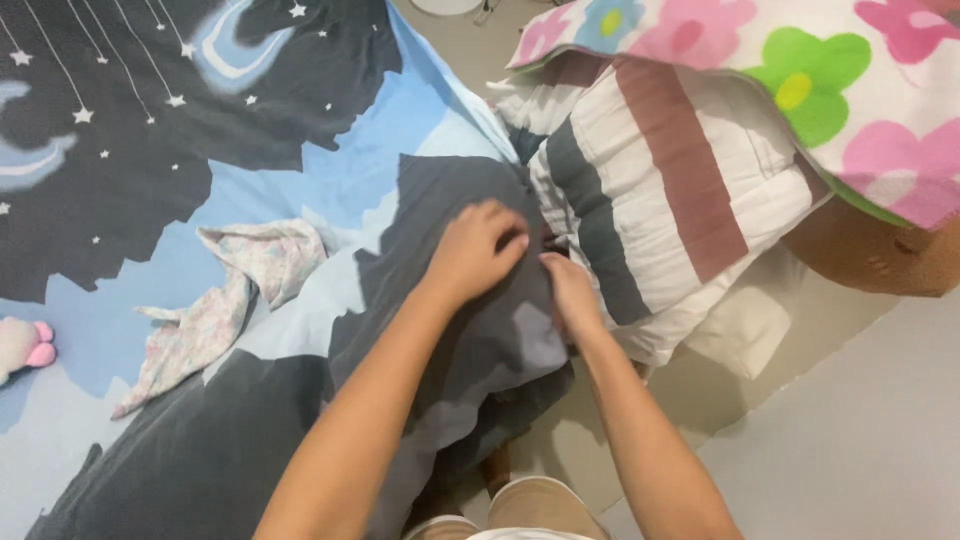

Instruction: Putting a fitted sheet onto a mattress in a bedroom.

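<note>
Both hands at the corner of the dark sheet, beside the striped comforter.

Your left hand curls its grip closed on a fold of the night-sky bed sheet at the bed's corner; your right hand presses down on the same sheet just right of it, fingers tucked toward the gap, so I cannot tell whether that grip is closed. The striped comforter lies bunched touching the sheet corner on the right, under a flowered blanket. A pale patterned cloth rests on the sheet well left of the corner, a pink plush toy farther left. Judged step: you are working the sheet corner. The next move likely needs a firm hold and the comforter kept clear.
</note>
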